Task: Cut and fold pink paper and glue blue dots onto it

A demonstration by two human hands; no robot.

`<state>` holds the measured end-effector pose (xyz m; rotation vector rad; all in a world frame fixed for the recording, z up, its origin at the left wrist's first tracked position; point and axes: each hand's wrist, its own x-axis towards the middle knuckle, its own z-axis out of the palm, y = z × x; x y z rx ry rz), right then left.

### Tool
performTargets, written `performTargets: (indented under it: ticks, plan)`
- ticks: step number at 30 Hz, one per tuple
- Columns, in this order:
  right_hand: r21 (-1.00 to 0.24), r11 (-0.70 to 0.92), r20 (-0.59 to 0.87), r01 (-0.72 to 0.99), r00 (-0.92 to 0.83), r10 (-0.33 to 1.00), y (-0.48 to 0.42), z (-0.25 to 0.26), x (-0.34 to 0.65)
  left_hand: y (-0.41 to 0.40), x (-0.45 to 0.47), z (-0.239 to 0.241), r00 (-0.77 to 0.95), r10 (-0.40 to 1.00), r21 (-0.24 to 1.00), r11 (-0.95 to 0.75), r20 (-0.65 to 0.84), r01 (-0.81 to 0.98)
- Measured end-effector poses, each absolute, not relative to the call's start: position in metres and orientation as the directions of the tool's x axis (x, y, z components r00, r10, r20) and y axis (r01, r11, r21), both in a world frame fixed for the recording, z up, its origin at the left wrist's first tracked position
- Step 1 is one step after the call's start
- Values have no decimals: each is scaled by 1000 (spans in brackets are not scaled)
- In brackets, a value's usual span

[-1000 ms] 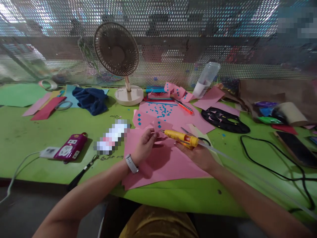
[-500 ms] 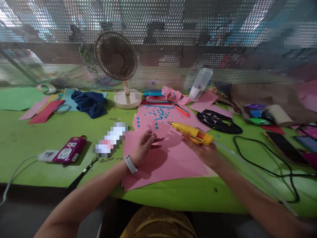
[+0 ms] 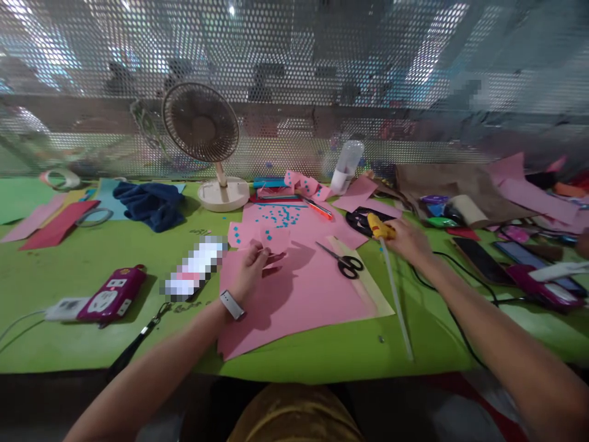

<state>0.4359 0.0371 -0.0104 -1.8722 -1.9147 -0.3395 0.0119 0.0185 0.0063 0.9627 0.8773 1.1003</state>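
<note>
My left hand point(image 3: 253, 263), with a watch on the wrist, is closed on a small piece of pink paper point(image 3: 278, 236) dotted with blue diamonds, held above larger pink sheets point(image 3: 304, 301). Out to the right, my right hand point(image 3: 407, 239) grips a yellow glue gun point(image 3: 378, 227) over the black palette-shaped holder point(image 3: 358, 221). A clear glue stick point(image 3: 396, 301) trails from the gun toward the table's front edge. Black-handled scissors point(image 3: 348, 265) lie on the pink sheet between my hands. Many tiny blue paper bits point(image 3: 280, 216) are scattered on pink paper behind.
A fan point(image 3: 224, 195) stands at the back, before a perforated metal screen. At left are a phone point(image 3: 196, 268), a purple power strip point(image 3: 113, 294) and a dark blue cloth point(image 3: 151, 202). An orange cutter point(image 3: 317, 207) lies behind; dark cables and phones point(image 3: 483, 261) are at right.
My right hand has carried the glue gun to the right, away from the pink paper, and the scissors now show. My left hand keeps its hold on the paper. The view has turned slightly right.
</note>
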Motion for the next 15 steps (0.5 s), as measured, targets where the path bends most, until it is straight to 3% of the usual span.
performTargets:
  ticks: [5,8,10,12,15]
  plan:
    - [-224,132,300,966,-61,952,42,-9,461,19,12,5,231,962,927,215,-146,-308]
    - [-161,212,176,964,-184,967,45,11,459,20,12,3,234,956,916,248,-178,-314]
    - [-106,264,190,959,-241,952,51,25,440,19,13,3,243,951,912,263,-190,-315]
    - [-99,293,302,951,-252,919,64,33,404,18,14,3,258,945,911,279,-204,-305]
    - [-107,400,275,910,-359,892,92,32,335,17,14,3,269,939,913,292,-216,-286]
